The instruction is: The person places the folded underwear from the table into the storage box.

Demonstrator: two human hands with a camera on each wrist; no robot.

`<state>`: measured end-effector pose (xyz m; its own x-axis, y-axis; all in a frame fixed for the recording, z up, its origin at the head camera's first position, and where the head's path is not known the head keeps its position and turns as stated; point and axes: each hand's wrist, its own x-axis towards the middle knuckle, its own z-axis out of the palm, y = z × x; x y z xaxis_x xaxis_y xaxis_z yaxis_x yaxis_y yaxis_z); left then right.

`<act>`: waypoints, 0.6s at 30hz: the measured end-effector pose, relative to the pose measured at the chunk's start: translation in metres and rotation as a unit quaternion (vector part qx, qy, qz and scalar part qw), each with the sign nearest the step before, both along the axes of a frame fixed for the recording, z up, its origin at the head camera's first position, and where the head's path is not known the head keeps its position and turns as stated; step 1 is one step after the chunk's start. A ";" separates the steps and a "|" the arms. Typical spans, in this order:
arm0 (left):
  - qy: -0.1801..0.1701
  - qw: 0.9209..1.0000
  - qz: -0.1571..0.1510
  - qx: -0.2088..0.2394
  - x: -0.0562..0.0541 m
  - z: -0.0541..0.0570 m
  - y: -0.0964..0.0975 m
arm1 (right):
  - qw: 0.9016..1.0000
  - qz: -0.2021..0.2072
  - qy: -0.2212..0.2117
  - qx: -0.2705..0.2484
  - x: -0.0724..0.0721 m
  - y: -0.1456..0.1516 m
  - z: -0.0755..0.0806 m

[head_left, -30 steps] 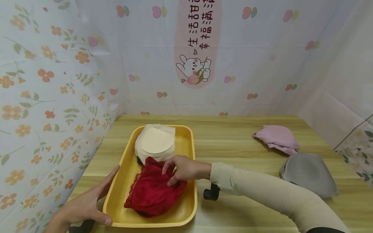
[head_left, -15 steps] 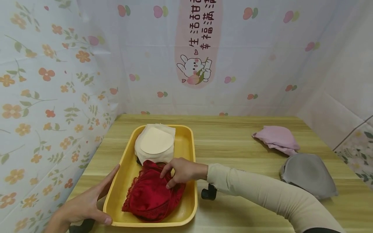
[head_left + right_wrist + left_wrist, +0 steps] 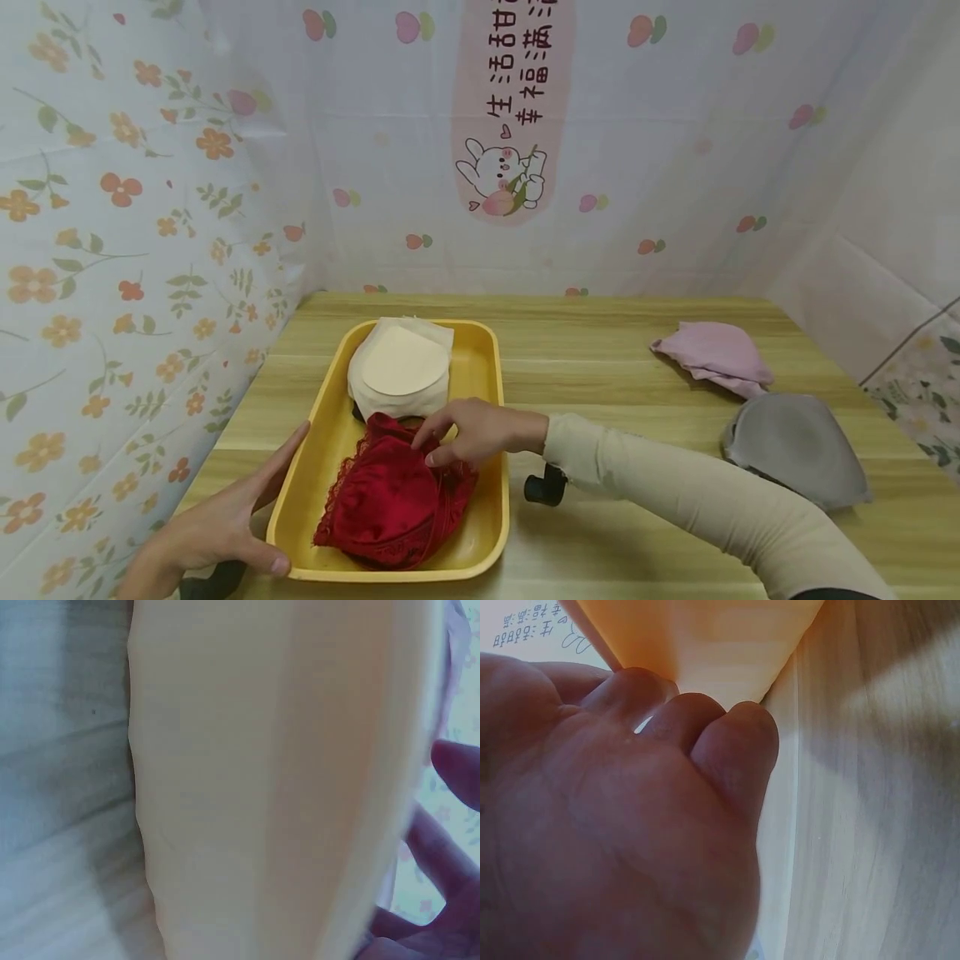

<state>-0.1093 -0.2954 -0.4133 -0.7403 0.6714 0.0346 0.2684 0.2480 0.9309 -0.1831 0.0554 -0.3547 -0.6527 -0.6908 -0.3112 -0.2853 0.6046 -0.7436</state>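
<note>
A yellow tray [image 3: 504,500] stands at the left of the table in the head view. Inside its near half lies a folded red satin bra [image 3: 393,500] with lace trim. Behind it in the tray is a folded cream bra [image 3: 405,367]. My left hand [image 3: 217,525] rests against the tray's left wall and near corner, fingers and thumb spread apart; the left wrist view shows fingertips touching the outer wall. My right hand [image 3: 476,433] reaches over the right rim to the red bra's upper right part, thumb and index finger apart. Whether its fingertips touch the fabric is unclear.
A folded pink bra [image 3: 712,358] and a folded grey bra [image 3: 798,446] lie at the right of the wooden table [image 3: 585,367]. Printed cloth hangs at the back and sides. A black wrist-mounted piece [image 3: 545,486] sits below the right wrist.
The red bra has shifted slightly toward the tray's near left and lies flatter, its right part resettled. My right hand has eased a little upward from it. The left hand stays put.
</note>
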 end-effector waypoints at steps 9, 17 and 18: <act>-0.007 1.000 -0.002 0.007 -0.001 -0.001 0.000 | 0.999 -0.039 0.000 -0.010 -0.006 0.017 0.019; -0.020 1.000 -0.005 0.010 -0.001 -0.003 -0.001 | 0.998 -0.050 0.033 -0.031 -0.013 0.037 0.033; -0.022 1.000 -0.006 0.011 -0.001 -0.003 -0.001 | 0.997 -0.051 0.038 -0.033 -0.014 0.039 0.035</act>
<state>-0.1107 -0.2966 -0.4161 -0.7336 0.6793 0.0167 0.2291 0.2240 0.9473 -0.1972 0.0948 -0.3193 -0.7409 -0.6363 -0.2151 -0.2809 0.5844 -0.7613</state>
